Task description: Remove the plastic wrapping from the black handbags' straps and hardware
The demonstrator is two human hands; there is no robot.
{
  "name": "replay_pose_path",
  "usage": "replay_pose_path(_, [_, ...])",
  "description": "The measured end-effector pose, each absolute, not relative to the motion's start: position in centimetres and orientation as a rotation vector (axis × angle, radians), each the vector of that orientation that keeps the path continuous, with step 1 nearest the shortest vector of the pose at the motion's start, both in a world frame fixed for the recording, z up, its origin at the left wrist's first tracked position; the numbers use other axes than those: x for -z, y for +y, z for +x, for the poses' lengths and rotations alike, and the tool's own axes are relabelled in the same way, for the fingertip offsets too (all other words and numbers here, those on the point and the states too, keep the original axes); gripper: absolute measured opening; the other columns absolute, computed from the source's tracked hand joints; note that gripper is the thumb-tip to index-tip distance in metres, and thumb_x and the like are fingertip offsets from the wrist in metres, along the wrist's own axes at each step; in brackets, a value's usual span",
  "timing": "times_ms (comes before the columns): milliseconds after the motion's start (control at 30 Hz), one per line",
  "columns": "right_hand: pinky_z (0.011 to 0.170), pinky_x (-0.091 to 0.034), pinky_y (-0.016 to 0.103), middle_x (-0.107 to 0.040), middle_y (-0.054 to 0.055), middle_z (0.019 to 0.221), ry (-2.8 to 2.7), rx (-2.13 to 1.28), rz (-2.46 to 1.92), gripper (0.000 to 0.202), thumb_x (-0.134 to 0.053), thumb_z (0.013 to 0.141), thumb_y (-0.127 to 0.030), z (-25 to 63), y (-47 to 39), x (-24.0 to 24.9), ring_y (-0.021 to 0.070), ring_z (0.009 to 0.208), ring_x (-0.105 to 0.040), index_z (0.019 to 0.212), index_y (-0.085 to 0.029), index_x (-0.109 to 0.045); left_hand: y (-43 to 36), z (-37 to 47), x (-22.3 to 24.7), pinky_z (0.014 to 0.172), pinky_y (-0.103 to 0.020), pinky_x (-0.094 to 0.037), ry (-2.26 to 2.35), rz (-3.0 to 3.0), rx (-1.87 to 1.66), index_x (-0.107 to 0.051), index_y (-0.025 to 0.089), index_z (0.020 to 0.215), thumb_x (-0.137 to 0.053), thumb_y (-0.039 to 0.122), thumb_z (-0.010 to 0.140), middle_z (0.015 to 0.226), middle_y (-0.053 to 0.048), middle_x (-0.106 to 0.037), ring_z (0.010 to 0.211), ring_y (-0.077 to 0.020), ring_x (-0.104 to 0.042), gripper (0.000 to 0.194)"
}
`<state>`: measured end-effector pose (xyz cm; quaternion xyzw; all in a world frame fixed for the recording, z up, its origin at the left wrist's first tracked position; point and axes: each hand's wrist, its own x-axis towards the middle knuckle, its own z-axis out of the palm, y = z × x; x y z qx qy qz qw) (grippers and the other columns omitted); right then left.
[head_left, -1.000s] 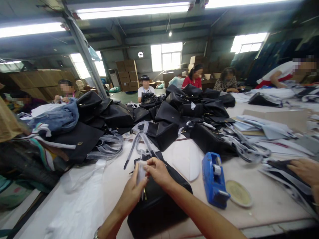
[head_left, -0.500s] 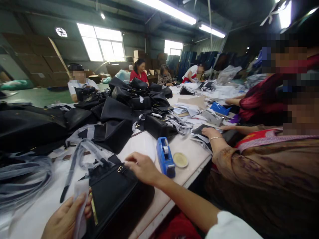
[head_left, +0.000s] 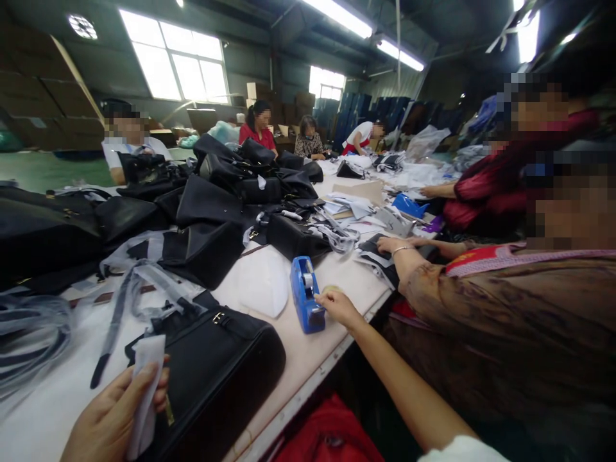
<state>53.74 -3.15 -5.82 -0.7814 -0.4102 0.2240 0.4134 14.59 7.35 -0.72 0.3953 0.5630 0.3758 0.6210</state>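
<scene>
In the lower left, my left hand [head_left: 115, 404] grips a folded white strip of wrapping [head_left: 145, 378] between thumb and fingers. The strip stands up beside a black handbag [head_left: 216, 366] with a small gold buckle, lying on the table. My right hand [head_left: 339, 307] is at the near end of a blue tape dispenser [head_left: 303, 308], thumb and forefinger pinched at the tape; the clear film itself is hard to make out. A roll of tape sits inside the dispenser. Straps in translucent wrapping [head_left: 144, 282] lie behind the bag.
Black handbags [head_left: 212, 199] are piled across the table's far left. More wrapped straps [head_left: 33, 333] lie at left, a white sheet [head_left: 262, 282] behind the dispenser. At right a co-worker's hands [head_left: 392, 247] handle a dark piece. The table edge [head_left: 308, 398] runs along the near side.
My right hand has left the bag's buckle strap and moved right to the tape dispenser, covering much of the yellowish disc there. My left hand keeps hold of the white strip. The view has shifted slightly.
</scene>
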Motion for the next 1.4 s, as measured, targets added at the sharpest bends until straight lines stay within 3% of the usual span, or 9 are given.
replay_pose_path(133, [0.058, -0.038, 0.023, -0.058, 0.002, 0.067, -0.932, -0.593, -1.889, 0.036, -0.053, 0.079, -0.048, 53.4, -3.0, 5.6, 0.014, 0.063, -0.053, 0.067, -0.015, -0.057, 6.7, 14.4, 0.5, 0.05, -0.016, -0.05, 1.238, 1.0, -0.849, -0.066, 0.019, 0.098, -0.081, 0.046, 0.06, 0.071, 0.0, -0.064, 0.058, -0.0115, -0.056, 0.049])
replay_pose_path(433, [0.069, -0.041, 0.026, -0.062, 0.001, 0.074, -0.835, -0.523, -1.824, 0.023, -0.055, 0.082, -0.039, 49.2, -6.8, 3.4, 0.015, 0.072, -0.056, 0.079, -0.017, -0.063, 6.8, 14.6, 0.2, 0.049, -0.015, -0.05, 1.276, 0.977, -0.838, -0.066, 0.02, 0.098, -0.08, 0.049, 0.06, 0.072, 0.001, -0.065, 0.058, -0.0114, -0.056, 0.05])
replay_pose_path(533, [0.062, -0.04, 0.024, -0.062, 0.001, 0.072, -0.742, -0.587, -1.768, 0.025, -0.057, 0.081, -0.04, 48.3, -7.6, 3.9, 0.0129, 0.065, -0.053, 0.077, -0.016, -0.062, 6.6, 14.8, 0.1, 0.047, -0.015, -0.048, 1.267, 0.986, -0.837, -0.066, 0.019, 0.097, -0.079, 0.049, 0.061, 0.069, 0.001, -0.063, 0.056, -0.0108, -0.054, 0.048])
replay_pose_path(667, [0.044, -0.028, 0.019, -0.058, -0.001, 0.065, -0.528, -0.853, -1.629, 0.03, -0.06, 0.078, -0.045, 48.0, -7.8, 5.3, 0.0073, 0.048, -0.041, 0.078, -0.015, -0.056, 6.5, 14.8, 0.2, 0.048, -0.015, -0.049, 1.283, 0.995, -0.83, -0.066, 0.019, 0.097, -0.08, 0.05, 0.059, 0.072, 0.0, -0.064, 0.057, -0.011, -0.055, 0.05])
replay_pose_path(867, [0.039, -0.022, 0.017, -0.05, -0.004, 0.057, -0.387, -0.989, -1.586, 0.032, -0.065, 0.07, -0.043, 48.5, -7.2, 6.9, 0.0041, 0.041, -0.033, 0.07, -0.017, -0.047, 6.7, 14.7, 0.0, 0.05, -0.016, -0.048, 1.259, 1.011, -0.822, -0.064, 0.018, 0.104, -0.076, 0.051, 0.064, 0.078, -0.001, -0.064, 0.06, -0.0109, -0.055, 0.053])
replay_pose_path(1000, [0.038, -0.017, 0.018, -0.048, -0.004, 0.052, -0.486, -1.002, -1.633, 0.03, -0.066, 0.067, -0.04, 49.4, -7.0, 7.4, 0.0034, 0.038, -0.03, 0.066, -0.016, -0.048, 6.1, 15.1, -0.9, 0.048, -0.017, -0.044, 1.153, 1.069, -0.831, -0.062, 0.014, 0.101, -0.069, 0.048, 0.075, 0.074, 0.0, -0.058, 0.057, -0.0094, -0.05, 0.043])
replay_pose_path(1167, [0.036, -0.017, 0.017, -0.047, -0.004, 0.055, -0.439, -1.075, -1.588, 0.031, -0.07, 0.064, -0.039, 50.8, -6.6, 8.8, 0.0028, 0.038, -0.027, 0.066, -0.017, -0.048, 5.8, 15.8, -1.8, 0.048, -0.019, -0.04, 1.089, 1.135, -0.902, -0.061, 0.013, 0.091, -0.062, 0.047, 0.081, 0.068, 0.001, -0.055, 0.053, -0.0089, -0.048, 0.035])
replay_pose_path(1400, [0.038, -0.029, 0.013, -0.049, -0.004, 0.061, -0.278, -1.264, -1.368, 0.028, -0.076, 0.064, -0.029, 50.2, -7.3, 7.5, 0.0012, 0.041, -0.033, 0.076, -0.015, -0.054, 5.5, 15.6, -1.7, 0.048, -0.018, -0.041, 1.116, 1.113, -0.884, -0.062, 0.014, 0.091, -0.066, 0.05, 0.076, 0.067, 0.002, -0.057, 0.052, -0.0089, -0.049, 0.039])
